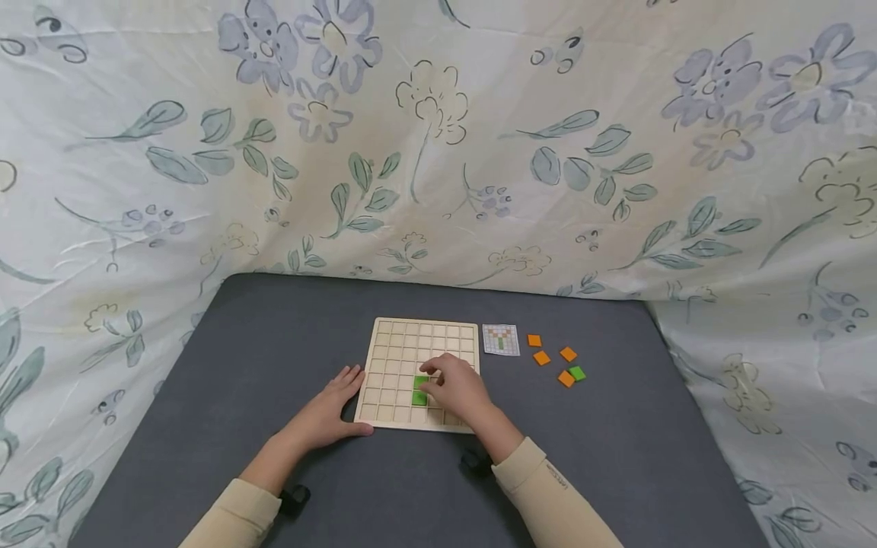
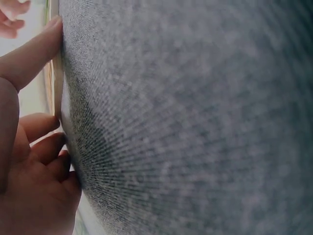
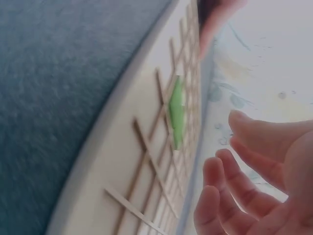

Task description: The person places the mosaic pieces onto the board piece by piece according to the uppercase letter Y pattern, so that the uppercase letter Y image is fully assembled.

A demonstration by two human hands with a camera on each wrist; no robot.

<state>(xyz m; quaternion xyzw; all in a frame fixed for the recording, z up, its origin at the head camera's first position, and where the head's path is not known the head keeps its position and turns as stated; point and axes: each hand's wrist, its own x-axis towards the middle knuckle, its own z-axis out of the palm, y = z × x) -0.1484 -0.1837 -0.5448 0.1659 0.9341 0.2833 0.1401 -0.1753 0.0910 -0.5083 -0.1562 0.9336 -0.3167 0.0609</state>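
Left hand (image 1: 332,409) open, fingers extended at the left edge of the wooden grid board (image 1: 393,346), thumb on its near-left corner. Right hand (image 1: 462,390) half-open over the board, thumb and fingertips apart, holding nothing, next to two green square tiles (image 1: 419,398) in adjacent cells. Board lies on the dark table (image 1: 301,327), pattern card (image 1: 501,340) just right.

A long sleeve covers each forearm. The left sleeve (image 1: 226,524) and right sleeve (image 1: 565,502) are the same pale beige, plain and smooth, each ending at the wrist in a wide cuff band of matching cloth. Just behind the band, the right sleeve carries a small dark marking (image 1: 557,476), too small to read. A compact black fitting (image 1: 296,501) with a rounded, hooked outline shows beside the left cuff; a second black fitting (image 1: 476,461), its details lost in shadow, shows left of the right cuff. The left grip (image 1: 330,409) and right grip (image 1: 455,388) are bare hands.
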